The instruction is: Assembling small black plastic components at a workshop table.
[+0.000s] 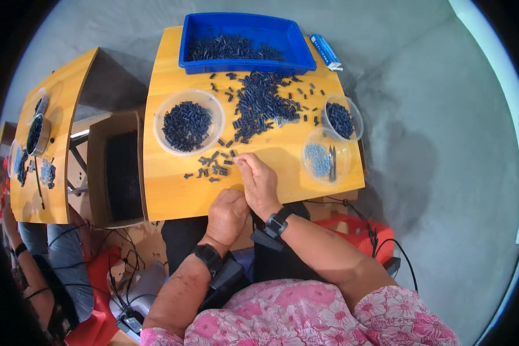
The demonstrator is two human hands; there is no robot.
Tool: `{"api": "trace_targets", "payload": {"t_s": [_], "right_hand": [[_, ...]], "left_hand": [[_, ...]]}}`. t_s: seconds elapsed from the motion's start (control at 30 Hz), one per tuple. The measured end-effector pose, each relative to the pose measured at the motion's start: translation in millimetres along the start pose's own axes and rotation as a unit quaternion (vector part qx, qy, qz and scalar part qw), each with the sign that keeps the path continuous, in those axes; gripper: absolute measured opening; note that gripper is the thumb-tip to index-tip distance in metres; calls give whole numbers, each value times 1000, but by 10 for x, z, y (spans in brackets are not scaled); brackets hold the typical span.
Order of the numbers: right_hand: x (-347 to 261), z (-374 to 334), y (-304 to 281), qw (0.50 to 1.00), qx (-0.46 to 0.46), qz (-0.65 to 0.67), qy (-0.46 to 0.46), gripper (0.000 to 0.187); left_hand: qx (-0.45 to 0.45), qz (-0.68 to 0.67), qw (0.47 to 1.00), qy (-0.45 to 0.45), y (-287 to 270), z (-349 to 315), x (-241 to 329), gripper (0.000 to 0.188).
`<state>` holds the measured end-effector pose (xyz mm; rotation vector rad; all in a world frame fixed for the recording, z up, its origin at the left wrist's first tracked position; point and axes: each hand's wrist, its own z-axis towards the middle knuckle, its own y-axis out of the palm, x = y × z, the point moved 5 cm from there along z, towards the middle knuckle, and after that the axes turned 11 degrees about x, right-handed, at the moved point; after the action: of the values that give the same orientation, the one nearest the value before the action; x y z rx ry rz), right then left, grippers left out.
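Near the front edge of the yellow table [173, 199], my left hand [228, 216] is closed, its fingers curled so that whatever lies in them is hidden. Just right of it and a little farther forward, my right hand [259, 183] has its fingers pinched together, and I cannot make out anything in them. The two hands touch or nearly touch. By the right fingertips lies a loose group of small black plastic parts [215, 168]. A bigger heap of similar black parts [259, 106] spreads across the table's middle.
A blue tray [248, 68] of black parts stands at the back beside a blue-white box [326, 52]. Clear bowls hold black parts [187, 126], more black parts [340, 121], and silvery pieces [317, 160] with dark slim tools. Left are a cardboard box [98, 173] and another person's table [57, 132].
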<state>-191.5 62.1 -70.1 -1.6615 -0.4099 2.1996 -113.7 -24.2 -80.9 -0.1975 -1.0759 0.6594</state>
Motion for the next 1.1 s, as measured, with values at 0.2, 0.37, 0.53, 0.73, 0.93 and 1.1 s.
{"api": "trace_targets", "payload": {"t_s": [0.2, 0.37, 0.53, 0.73, 0.93, 1.1], "right_hand": [[83, 100, 7, 1000, -20, 8, 16, 22], [69, -7, -303, 922, -147, 279, 223, 30], [-196, -256, -588, 916, -220, 282, 181, 27], [-387, -401, -701, 923, -266, 248, 127, 24], [-560, -523, -724, 918, -263, 283, 86, 26], [-634, -616, -722, 948, -239, 209, -7, 34]], "left_hand": [[-9, -2, 1000, -22, -46, 87, 63, 11], [-42, -179, 945, -271, -105, 43, 15, 12], [-83, -284, 882, -368, -293, 10, 239, 13], [-75, -368, 832, -408, -396, -110, 329, 15], [-75, -408, 802, -429, -515, -188, 393, 13], [-122, -420, 779, -448, -593, -223, 427, 11]]}}
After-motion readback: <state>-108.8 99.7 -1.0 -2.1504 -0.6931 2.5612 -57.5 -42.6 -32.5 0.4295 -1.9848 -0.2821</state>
